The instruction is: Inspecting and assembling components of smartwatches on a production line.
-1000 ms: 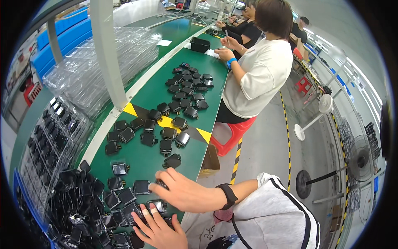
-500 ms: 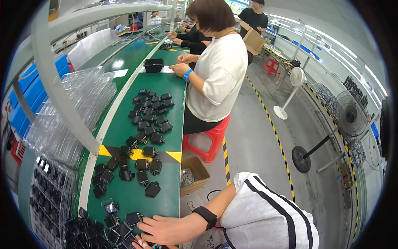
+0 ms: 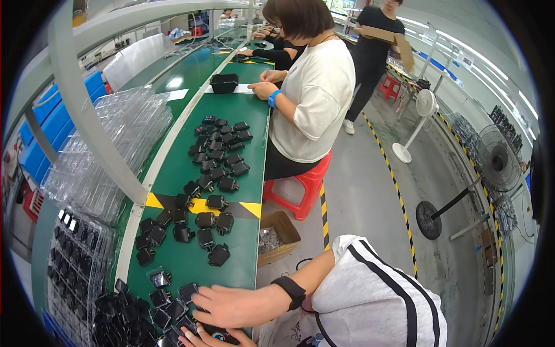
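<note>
Two hands work low on the green table [image 3: 231,121]. Right hand [image 3: 234,305] lies flat, fingers spread, on black parts [image 3: 144,315]; holds nothing. Left hand [image 3: 211,338] curls around 1 dark part [image 3: 222,334]. Sorting step, I think; next needs a firm pinch.

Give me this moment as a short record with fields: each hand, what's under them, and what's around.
right hand: lies flat, palm down, on small black devices at the near end of the green belt
left hand: at the lower edge, mostly cut off, touching a dark device
wrist: black band on the right arm
belt: more black devices scattered up its length
left of belt: stacked clear plastic trays
nearby: a person in a white shirt seated on a red stool
</note>
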`<state>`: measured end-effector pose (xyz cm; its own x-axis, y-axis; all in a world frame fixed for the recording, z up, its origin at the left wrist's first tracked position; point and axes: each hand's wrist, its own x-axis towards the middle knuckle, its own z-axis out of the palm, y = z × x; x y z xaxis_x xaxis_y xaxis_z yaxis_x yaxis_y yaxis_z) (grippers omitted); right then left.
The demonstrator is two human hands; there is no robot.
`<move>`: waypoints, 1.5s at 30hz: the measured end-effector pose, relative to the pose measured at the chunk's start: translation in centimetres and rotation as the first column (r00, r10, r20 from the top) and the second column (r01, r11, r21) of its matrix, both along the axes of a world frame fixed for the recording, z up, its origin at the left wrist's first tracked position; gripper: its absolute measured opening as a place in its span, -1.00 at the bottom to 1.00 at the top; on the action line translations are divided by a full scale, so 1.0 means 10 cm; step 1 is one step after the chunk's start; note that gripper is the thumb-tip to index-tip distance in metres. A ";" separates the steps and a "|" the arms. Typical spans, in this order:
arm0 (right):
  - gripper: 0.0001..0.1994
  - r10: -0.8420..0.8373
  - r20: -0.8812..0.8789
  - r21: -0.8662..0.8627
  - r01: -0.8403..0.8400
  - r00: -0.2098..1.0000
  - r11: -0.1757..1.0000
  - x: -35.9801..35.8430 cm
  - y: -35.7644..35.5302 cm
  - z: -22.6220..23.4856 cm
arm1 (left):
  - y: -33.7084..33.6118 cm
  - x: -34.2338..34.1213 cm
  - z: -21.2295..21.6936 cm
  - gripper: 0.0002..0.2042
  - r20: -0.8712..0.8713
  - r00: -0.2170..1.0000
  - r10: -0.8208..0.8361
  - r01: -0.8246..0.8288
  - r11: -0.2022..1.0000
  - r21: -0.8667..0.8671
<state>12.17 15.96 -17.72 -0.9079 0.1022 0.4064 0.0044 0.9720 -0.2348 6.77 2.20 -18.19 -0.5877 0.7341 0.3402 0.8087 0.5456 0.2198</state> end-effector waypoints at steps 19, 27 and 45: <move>-0.69 -0.025 0.092 -0.061 0.031 0.995 0.998 -0.32 0.25 -0.03 | 0.05 -0.07 -0.02 -0.63 0.193 0.981 0.003 -0.055 0.963 0.265; -0.72 -0.011 0.060 -0.108 0.017 0.998 0.994 -0.32 0.26 -0.08 | 0.12 -0.14 0.01 -0.76 0.011 1.000 -0.002 0.000 0.980 0.199; -0.60 -0.259 -0.266 -0.857 -0.105 0.928 0.504 0.00 0.42 -0.27 | 0.02 -0.18 -0.37 -0.68 0.073 0.997 0.000 -0.024 0.947 0.320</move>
<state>12.16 20.15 -20.43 -0.7088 0.6219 0.3330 -0.1818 0.2950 -0.9380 5.00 2.44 -21.87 -0.6270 0.5862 0.5131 0.7785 0.4463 0.4414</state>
